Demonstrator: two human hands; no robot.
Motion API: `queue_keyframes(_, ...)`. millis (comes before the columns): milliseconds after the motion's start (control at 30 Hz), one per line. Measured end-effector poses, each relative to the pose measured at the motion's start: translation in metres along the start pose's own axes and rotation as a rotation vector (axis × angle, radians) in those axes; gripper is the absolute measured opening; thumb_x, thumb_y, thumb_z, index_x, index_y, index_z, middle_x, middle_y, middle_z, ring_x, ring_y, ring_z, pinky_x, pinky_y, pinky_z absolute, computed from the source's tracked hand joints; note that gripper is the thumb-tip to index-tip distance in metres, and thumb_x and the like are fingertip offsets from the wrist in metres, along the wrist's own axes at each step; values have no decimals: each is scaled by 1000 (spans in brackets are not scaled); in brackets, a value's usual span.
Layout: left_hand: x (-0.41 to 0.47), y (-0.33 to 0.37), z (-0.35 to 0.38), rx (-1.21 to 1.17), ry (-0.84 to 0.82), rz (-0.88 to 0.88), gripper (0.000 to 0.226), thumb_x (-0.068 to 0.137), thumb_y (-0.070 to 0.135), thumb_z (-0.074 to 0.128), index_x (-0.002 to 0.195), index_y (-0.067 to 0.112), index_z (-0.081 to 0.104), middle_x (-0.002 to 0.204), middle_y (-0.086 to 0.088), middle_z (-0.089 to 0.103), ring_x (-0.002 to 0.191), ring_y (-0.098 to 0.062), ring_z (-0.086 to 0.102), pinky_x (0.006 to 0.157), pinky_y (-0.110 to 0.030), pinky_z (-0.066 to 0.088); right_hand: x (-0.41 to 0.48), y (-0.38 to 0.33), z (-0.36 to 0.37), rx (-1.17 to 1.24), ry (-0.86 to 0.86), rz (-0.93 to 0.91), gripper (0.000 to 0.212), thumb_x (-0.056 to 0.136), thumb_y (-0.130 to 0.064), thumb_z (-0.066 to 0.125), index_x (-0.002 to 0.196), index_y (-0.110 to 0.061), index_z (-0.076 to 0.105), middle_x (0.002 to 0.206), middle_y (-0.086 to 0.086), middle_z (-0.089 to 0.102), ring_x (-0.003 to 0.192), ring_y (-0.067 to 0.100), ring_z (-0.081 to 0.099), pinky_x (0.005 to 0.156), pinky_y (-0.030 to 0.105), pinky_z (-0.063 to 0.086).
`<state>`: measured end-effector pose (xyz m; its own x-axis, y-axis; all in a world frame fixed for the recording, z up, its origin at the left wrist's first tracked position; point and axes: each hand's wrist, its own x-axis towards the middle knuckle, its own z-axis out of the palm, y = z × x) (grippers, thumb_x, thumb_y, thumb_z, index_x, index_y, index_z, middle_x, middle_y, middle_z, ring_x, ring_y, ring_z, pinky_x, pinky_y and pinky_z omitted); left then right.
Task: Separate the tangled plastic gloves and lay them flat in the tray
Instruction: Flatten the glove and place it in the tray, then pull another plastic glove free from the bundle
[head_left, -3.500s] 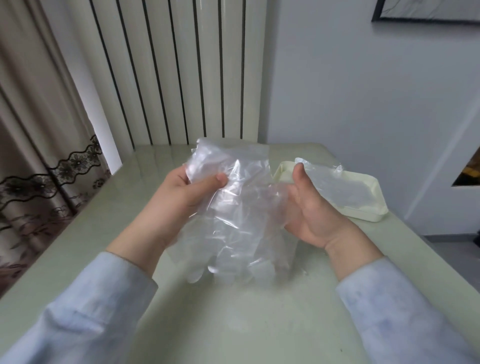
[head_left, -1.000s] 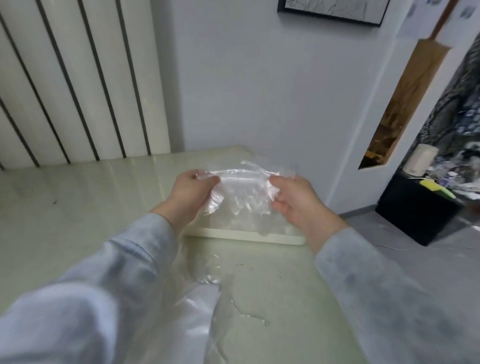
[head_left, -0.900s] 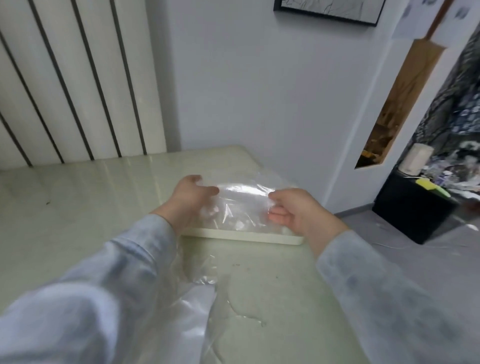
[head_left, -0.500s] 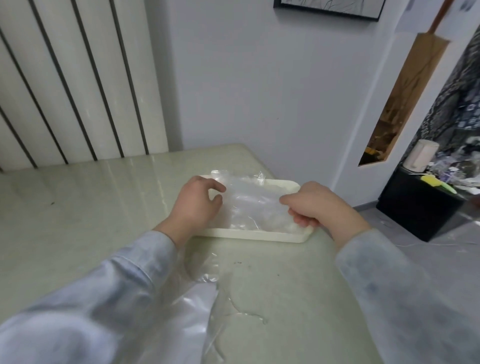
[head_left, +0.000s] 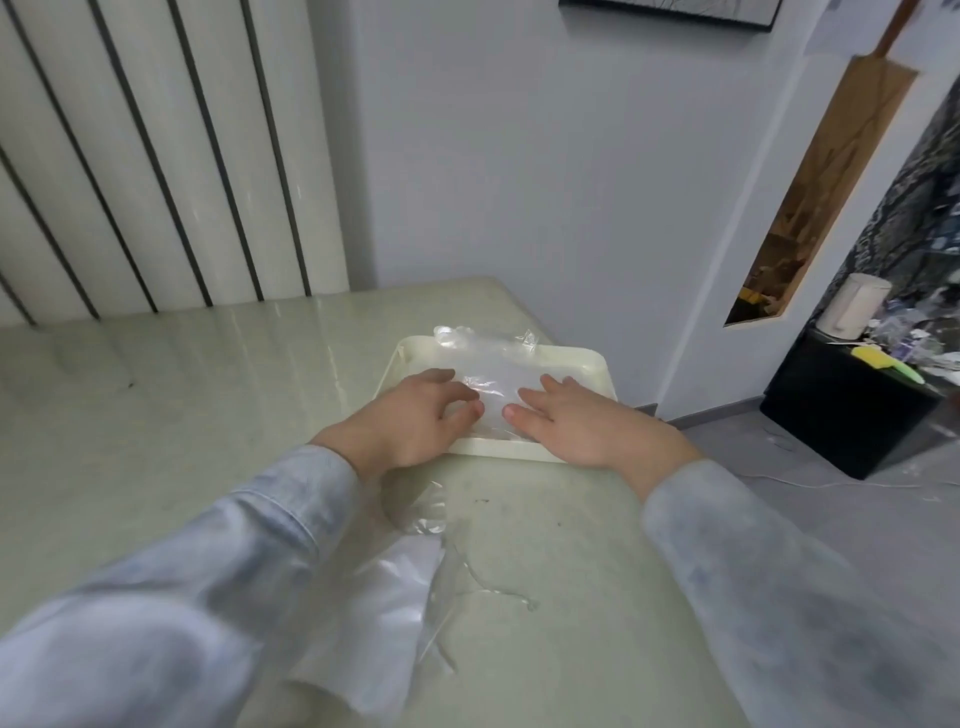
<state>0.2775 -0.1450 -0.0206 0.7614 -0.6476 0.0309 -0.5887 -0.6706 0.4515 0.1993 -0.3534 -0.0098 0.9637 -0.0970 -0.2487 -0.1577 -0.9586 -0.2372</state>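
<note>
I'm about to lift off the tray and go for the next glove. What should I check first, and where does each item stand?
1. Glove inside the tray: ok, it lies within the walls under both hands.
2. Glove flat: not ok, its far end is bunched up at the far rim.
3. Left hand free to lift: ok, bent fingertips press on the plastic and nothing looks pinched.
4. Right hand free to lift: ok, it lies flat on the plastic.
5. Tray seated on the table: ok.
6. Loose gloves within reach: ok, they lie beside the left sleeve; how many, cannot tell.
</note>
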Motion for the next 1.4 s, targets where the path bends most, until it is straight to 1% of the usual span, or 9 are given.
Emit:
queue_keyframes(133, -21, 1, -17, -58, 210, 22, 38, 103, 40, 49, 136, 24, 61, 150, -6, 48, 143, -18, 38, 114, -24, 25, -17, -13, -8, 49, 206, -50, 66, 102, -65, 27, 159, -32, 27, 170, 1, 12, 157, 22, 5, 125, 45, 15)
queue_keyframes(300, -71, 5, -37, -95, 282, -26, 30, 103, 36, 51, 127, 26, 67, 126, -1, 61, 104, -14, 53, 90, -22, 34, -50, -43, -1, 107, 251, -177, 61, 102, -60, 39, 156, -30, 37, 168, 2, 22, 156, 20, 15, 124, 36, 15)
queue_keyframes(667, -172, -3, -25, -94, 183, -117, 20, 94, 32, 65, 113, 31, 72, 115, 12, 67, 111, -10, 63, 90, -22, 44, -104, -94, 44, 184, 163, -276, 44, 97, -42, 62, 138, -26, 60, 138, -1, 60, 126, 17, 56, 101, 26, 42)
queue_keyframes(800, -199, -4, -13, -20, -10, -57, 57, 73, 56, 79, 125, 39, 63, 127, 16, 58, 121, -4, 53, 100, -19, 39, -112, -99, 57, 191, 116, -266, 45, 91, -31, 71, 135, -23, 63, 127, -2, 66, 111, 14, 61, 90, 19, 42)
queue_keyframes(933, -214, -8, -3, 151, -162, 25, 93, 54, 79, 64, 140, 47, 50, 149, 17, 39, 139, -5, 33, 118, -29, 29, -111, -100, 66, 212, 150, -266, 43, 87, -26, 74, 130, -22, 67, 122, -3, 69, 108, 14, 63, 88, 19, 43)
queue_keyframes(1000, -215, -13, -2, 166, -56, 65, 75, 65, 75, 56, 134, 43, 59, 147, 12, 48, 135, -9, 43, 114, -32, 35, -110, -101, 69, 249, 175, -265, 40, 86, -18, 71, 126, -21, 68, 122, 0, 70, 108, 17, 64, 93, 23, 47)
queue_keyframes(1100, -213, -24, 3, 218, 117, 160, 40, 83, 52, 51, 101, 25, 73, 117, 5, 67, 106, -19, 63, 90, -37, 52, -107, -104, 74, 270, 226, -254, 44, 86, -4, 61, 127, -18, 68, 127, 4, 65, 117, 21, 61, 96, 20, 43)
queue_keyframes(1233, -209, -34, 15, 214, 342, 167, 29, 87, 35, 51, 81, 17, 72, 97, 0, 73, 86, -23, 66, 74, -34, 53, -95, -109, 81, 282, 305, -252, 48, 86, 5, 54, 125, -19, 68, 128, 5, 61, 119, 21, 57, 93, 15, 37)
queue_keyframes(1400, -208, -44, 12, -132, 459, 22, 10, 89, 25, 76, 89, 16, 81, 102, 14, 69, 79, 6, 62, 76, -11, 46, -85, -126, 80, 415, 432, -308, 47, 85, 6, 51, 116, -21, 73, 108, -3, 58, 84, 9, 55, 83, 10, 42)
